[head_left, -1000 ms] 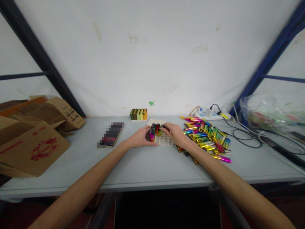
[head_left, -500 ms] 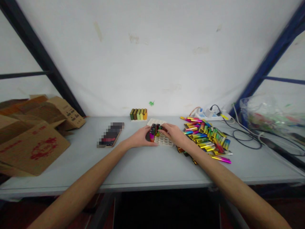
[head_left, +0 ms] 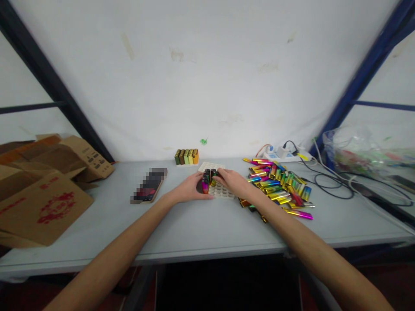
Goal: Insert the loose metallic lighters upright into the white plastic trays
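Note:
On the table a white tray (head_left: 223, 191) with rows of holes lies between my hands. Several metallic lighters (head_left: 205, 185) with black tops stand upright at its left end. My left hand (head_left: 189, 188) is curled round that end, thumb along the front edge and fingers behind the lighters. My right hand (head_left: 234, 182) is pinched over the tray at a dark-topped lighter (head_left: 213, 178), just right of the standing ones; its fingertips are partly hidden. To the right of my right hand lies a loose pile of shiny lighters (head_left: 277, 185) in gold, pink, blue and green.
A block of upright lighters (head_left: 186, 157) in green to orange stands near the wall. A phone (head_left: 149, 185), partly pixelated, lies left. Cardboard boxes (head_left: 48, 203) fill the far left. A power strip (head_left: 282, 155), black cables (head_left: 327, 185) and a clear plastic bag (head_left: 353, 147) are at right.
My right fingertips have moved slightly left and closer to the standing lighters, bringing a dark-topped lighter upright beside them. My left hand keeps its place at the tray. The view has shifted slightly.

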{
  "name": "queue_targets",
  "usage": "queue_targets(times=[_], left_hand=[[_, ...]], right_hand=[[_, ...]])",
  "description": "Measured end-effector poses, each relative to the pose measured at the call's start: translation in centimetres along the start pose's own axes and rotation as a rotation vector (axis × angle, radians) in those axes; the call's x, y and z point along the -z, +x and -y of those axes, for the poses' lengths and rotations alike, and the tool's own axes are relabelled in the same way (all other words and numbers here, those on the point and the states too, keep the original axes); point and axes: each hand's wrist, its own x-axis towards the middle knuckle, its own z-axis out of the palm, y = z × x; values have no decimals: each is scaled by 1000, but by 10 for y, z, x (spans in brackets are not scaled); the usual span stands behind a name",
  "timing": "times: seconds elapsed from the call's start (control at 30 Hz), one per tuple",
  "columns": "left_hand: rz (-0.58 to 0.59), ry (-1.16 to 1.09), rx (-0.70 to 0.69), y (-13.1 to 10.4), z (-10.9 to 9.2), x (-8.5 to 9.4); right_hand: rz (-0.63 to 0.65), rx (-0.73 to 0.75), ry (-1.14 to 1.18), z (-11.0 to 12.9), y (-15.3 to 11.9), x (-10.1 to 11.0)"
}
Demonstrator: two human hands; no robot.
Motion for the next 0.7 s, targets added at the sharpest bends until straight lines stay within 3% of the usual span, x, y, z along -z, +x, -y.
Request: queue_targets(times=[0.1,0.43,0.6,0.7], left_hand=[[19,2,0,0,-1,1],[31,8,14,1,-2,1],[36,39,34,1,1,-1],[21,32,26,0,3,-1]], right_hand=[[7,50,5,-4,0,0],[-25,10,-24,1,-1,7],[-90,-52,-93,-45,-17,30],[-16,-151,-112,-80,-33,40]])
